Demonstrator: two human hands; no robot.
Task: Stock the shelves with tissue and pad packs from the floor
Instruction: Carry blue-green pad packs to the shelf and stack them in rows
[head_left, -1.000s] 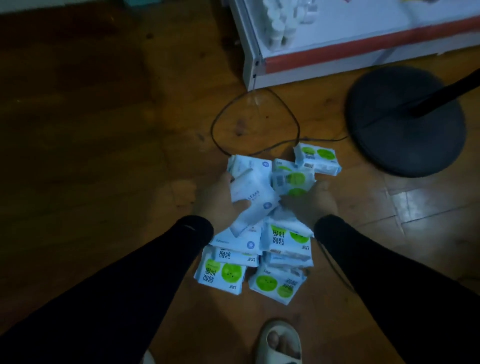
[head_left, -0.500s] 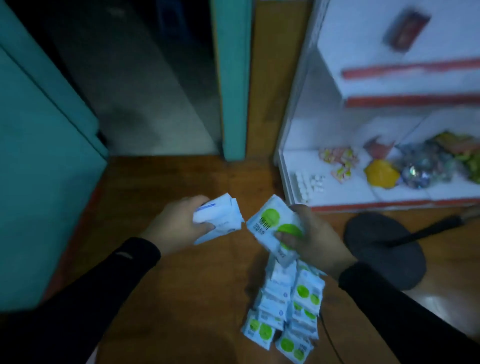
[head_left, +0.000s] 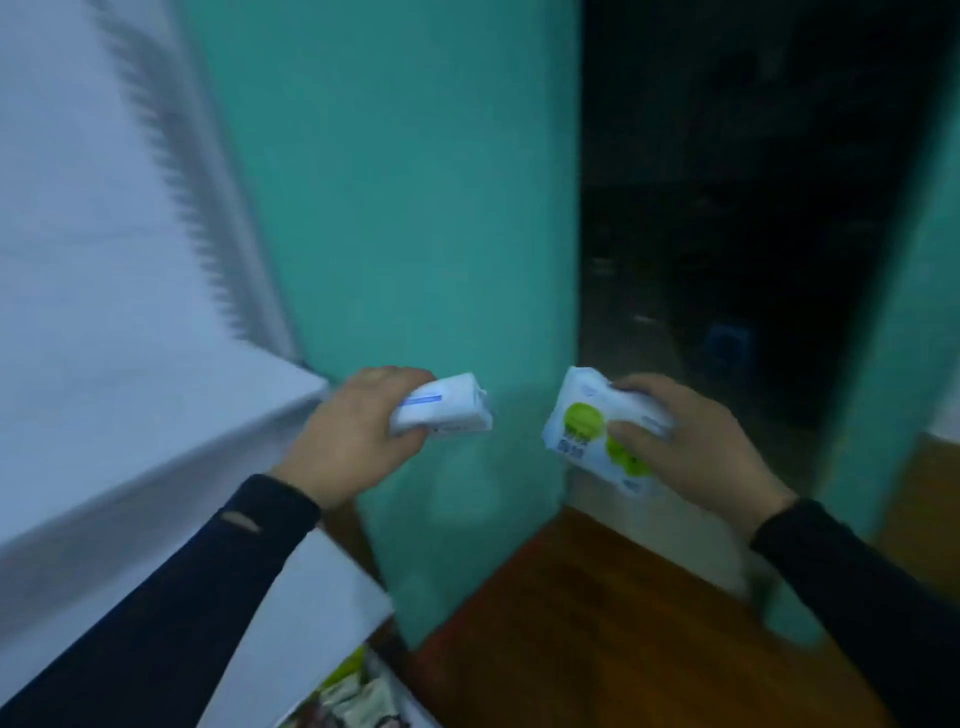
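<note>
Raised since earlier, both packs now front the teal wall (head_left: 415, 208). Left hand (head_left: 348, 441) grips white blue-striped pack (head_left: 441, 408), 9 o'clock; right hand (head_left: 691, 447) grips white green-dotted pack (head_left: 582, 421), 3 o'clock.

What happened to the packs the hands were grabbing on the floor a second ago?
Both hands lifted off the floor pile, each carrying packs, and the view swung up toward the white shelf. The pile is out of sight now. As half a second ago, the left hand grips the blue-striped pack and the right hand the green-dotted pack.
</note>
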